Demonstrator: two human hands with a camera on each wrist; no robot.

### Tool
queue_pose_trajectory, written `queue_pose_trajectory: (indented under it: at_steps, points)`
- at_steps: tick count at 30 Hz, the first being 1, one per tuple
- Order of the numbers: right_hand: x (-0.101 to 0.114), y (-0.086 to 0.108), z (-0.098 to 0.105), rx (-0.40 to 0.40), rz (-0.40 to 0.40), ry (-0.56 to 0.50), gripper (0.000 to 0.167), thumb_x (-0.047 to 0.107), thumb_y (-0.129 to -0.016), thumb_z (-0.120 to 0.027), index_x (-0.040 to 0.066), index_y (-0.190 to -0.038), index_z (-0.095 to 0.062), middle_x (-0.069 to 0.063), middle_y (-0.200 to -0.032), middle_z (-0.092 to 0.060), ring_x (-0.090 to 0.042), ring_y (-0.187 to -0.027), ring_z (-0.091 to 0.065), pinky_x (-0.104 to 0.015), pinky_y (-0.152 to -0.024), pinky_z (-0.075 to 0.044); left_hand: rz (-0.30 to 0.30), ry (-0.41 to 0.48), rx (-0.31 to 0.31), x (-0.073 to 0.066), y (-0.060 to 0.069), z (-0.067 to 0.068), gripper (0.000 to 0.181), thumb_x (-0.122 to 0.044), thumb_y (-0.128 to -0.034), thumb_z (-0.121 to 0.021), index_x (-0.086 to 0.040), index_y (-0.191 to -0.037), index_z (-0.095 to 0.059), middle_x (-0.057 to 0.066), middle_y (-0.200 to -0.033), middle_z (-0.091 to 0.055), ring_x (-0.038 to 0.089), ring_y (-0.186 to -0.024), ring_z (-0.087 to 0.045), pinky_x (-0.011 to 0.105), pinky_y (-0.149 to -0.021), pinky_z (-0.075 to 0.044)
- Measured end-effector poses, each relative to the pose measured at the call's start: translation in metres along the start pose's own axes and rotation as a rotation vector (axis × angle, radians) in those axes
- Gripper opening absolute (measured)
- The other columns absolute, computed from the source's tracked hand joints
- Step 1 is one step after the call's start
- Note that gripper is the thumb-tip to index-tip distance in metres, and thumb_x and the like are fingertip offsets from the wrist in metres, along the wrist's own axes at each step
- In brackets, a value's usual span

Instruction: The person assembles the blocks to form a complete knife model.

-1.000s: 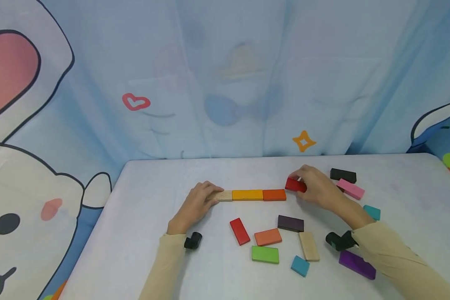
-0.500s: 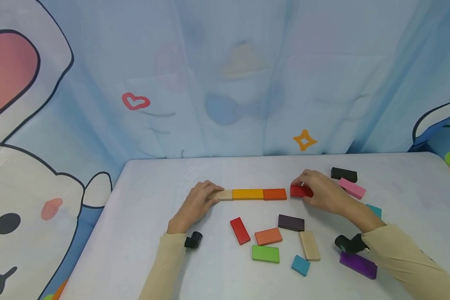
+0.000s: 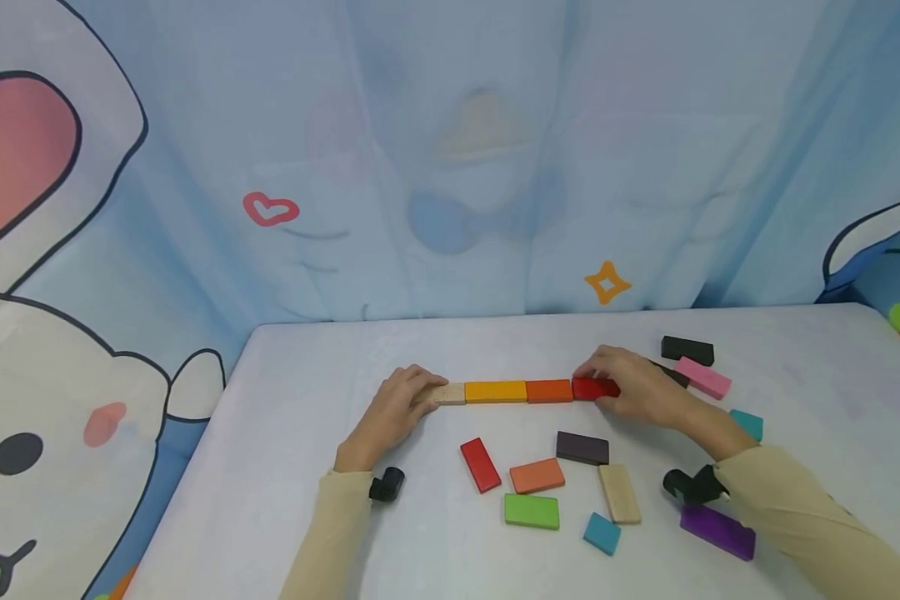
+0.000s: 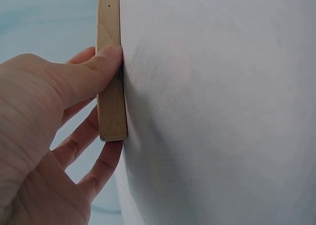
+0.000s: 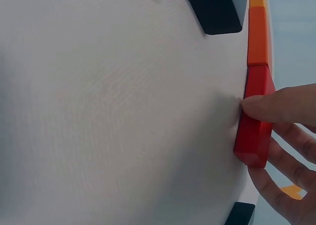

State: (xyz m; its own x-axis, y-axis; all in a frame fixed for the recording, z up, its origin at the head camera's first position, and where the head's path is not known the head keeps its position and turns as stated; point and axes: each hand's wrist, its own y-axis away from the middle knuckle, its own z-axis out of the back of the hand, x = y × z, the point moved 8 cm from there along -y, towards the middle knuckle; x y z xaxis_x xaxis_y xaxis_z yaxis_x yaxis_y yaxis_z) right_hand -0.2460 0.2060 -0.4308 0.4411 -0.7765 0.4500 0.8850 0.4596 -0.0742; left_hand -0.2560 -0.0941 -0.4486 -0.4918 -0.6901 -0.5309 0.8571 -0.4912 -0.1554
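A row of wooden blocks runs across the table: a natural wood block (image 3: 451,393), a yellow block (image 3: 495,392), an orange block (image 3: 549,391) and a red block (image 3: 594,389) at the right end. My left hand (image 3: 396,410) grips the natural wood block (image 4: 110,114) at the left end, thumb on its near side and fingers on the far side. With thumb and fingers my right hand (image 3: 641,390) pinches the red block (image 5: 255,131). In the right wrist view its end touches the orange block (image 5: 257,36).
Nearer me lie loose blocks: another red one (image 3: 481,465), a lighter orange one (image 3: 537,476), a green one (image 3: 532,511), a dark one (image 3: 582,447), a beige one (image 3: 619,493) and a blue one (image 3: 602,533). Purple (image 3: 717,532), pink (image 3: 702,377) and black (image 3: 687,350) blocks lie right.
My right hand has lowered the red block, straightened it and moved it left against the orange block, closing the gap. My left hand has stayed in place on the natural wood block.
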Motion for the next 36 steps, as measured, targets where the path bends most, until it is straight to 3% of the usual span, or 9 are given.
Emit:
queue_pose_trajectory:
  at_steps: [27, 33, 36]
  points:
    - [-0.002, 0.000, -0.004, 0.013, 0.037, -0.027, 0.037, 0.001, -0.084, -0.086, 0.002, -0.119, -0.075, -0.012, -0.109, -0.067, -0.032, -0.102, -0.062, -0.054, -0.092, -0.057, 0.003, -0.009, -0.006, 0.000, 0.000, 0.000, 0.035, -0.009, -0.0949, -0.077, -0.010, -0.129, -0.071, 0.005, -0.120, -0.067, 0.025, -0.110, -0.057, 0.043, -0.095, -0.047]
    - [-0.011, 0.006, 0.003, -0.002, -0.021, -0.093, 0.041, 0.010, -0.086, -0.087, 0.004, -0.124, -0.073, -0.008, -0.110, -0.066, -0.027, -0.102, -0.064, -0.045, -0.087, -0.059, 0.000, -0.006, -0.002, -0.001, 0.000, -0.001, 0.035, -0.009, -0.0950, -0.077, -0.010, -0.130, -0.071, 0.005, -0.121, -0.067, 0.026, -0.111, -0.057, 0.044, -0.096, -0.047]
    - [-0.017, 0.010, 0.013, -0.025, -0.045, -0.128, 0.043, 0.014, -0.088, -0.086, 0.002, -0.127, -0.071, -0.011, -0.115, -0.065, -0.030, -0.104, -0.063, -0.047, -0.087, -0.058, 0.001, -0.007, -0.004, -0.001, 0.001, 0.000, 0.035, -0.009, -0.0949, -0.077, -0.010, -0.130, -0.071, 0.005, -0.121, -0.067, 0.026, -0.112, -0.057, 0.044, -0.097, -0.047]
